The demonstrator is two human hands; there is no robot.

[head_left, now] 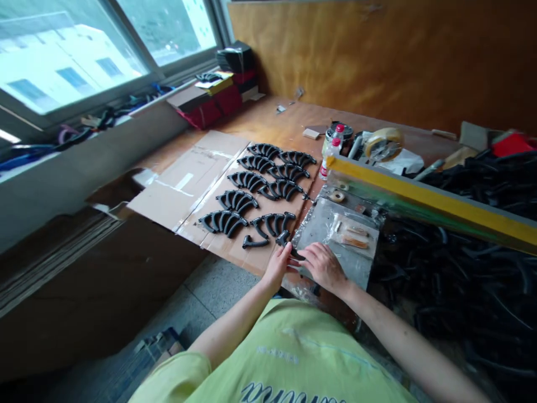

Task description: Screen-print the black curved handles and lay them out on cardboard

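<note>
Between my two hands is a black curved handle-like piece [297, 255], partly hidden by fingers. My left hand [279, 262] closes around its near end with the thumb up. My right hand [322, 265] pinches it from the other side. Just beyond the hands, rows of similar black curved pieces [274, 225] lie fanned out on a flat cardboard sheet [210, 173]. One loose black piece [255, 242] lies at the near edge of these rows. Under my right hand spreads a grey work board [314, 224] with a small clear plastic bag [352, 236] on it.
A yellow-edged bar [432, 193] borders a large heap of black pieces [453, 274] at right. Behind it are a tape roll [384, 144] and red-capped bottles [332, 150]. Red boxes [216, 106] stand near the window; a wooden panel [377, 61] closes off the back.
</note>
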